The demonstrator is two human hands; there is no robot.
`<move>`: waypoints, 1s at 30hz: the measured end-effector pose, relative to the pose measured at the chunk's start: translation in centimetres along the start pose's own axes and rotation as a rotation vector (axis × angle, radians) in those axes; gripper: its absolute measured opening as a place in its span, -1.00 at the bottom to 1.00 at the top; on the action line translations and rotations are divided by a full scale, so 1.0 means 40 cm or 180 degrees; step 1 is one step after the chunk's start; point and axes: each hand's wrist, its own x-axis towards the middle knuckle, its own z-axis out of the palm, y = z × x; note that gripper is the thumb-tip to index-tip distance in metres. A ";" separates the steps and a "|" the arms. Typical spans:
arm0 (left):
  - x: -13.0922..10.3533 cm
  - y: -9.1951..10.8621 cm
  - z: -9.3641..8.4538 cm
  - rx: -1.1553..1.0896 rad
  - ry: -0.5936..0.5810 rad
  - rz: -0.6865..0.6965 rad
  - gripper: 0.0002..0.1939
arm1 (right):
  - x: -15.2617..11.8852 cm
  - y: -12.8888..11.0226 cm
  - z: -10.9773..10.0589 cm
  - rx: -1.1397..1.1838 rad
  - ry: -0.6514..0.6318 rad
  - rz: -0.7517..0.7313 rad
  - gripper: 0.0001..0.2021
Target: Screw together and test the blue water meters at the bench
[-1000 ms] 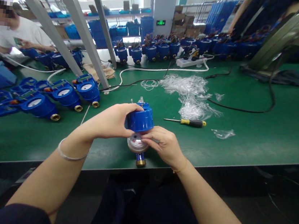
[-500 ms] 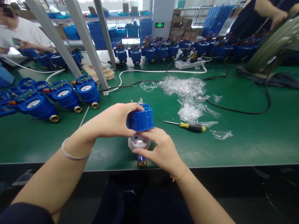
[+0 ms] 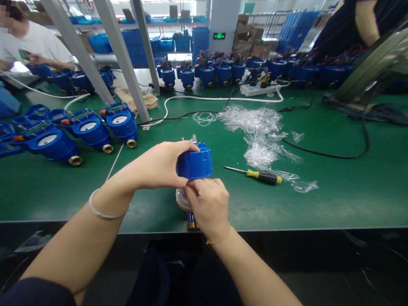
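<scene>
The clear meter (image 3: pixel 182 200) sits near the front edge of the green table (image 3: pixel 279 207), its brass end (image 3: pixel 191 225) towards the person. Directly above it, the left hand (image 3: pixel 156 164) is clamped on the blue housing (image 3: pixel 195 164), thumb below and fingers over the top. The right hand (image 3: pixel 209 206) is at the clear meter, fingertips bunched together under the housing; whether they pinch anything, I cannot tell. The housing looks raised and not yet seated, so this pair seems only partly fitted. Left of the clear meter, three blue meters (image 3: pixel 89 128) have dials framed by housings. To its right, the screwdriver (image 3: pixel 263 177) lies untouched, with plastic wrap (image 3: pixel 261 152) beyond
</scene>
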 end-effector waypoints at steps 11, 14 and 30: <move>-0.004 0.003 -0.002 -0.0018 -0.0031 -0.0031 -0.37 | 0.040 0.027 -0.040 0.1351 -0.0937 0.1137 -0.94; -0.003 0.001 0.001 -0.0040 0.0002 -0.0033 -0.38 | 0.041 0.025 -0.012 0.1296 -0.0600 0.1360 -0.90; -0.019 -0.029 0.013 -0.0151 0.0142 -0.0075 -0.41 | 0.017 0.053 0.061 0.4027 0.0889 0.3475 -0.80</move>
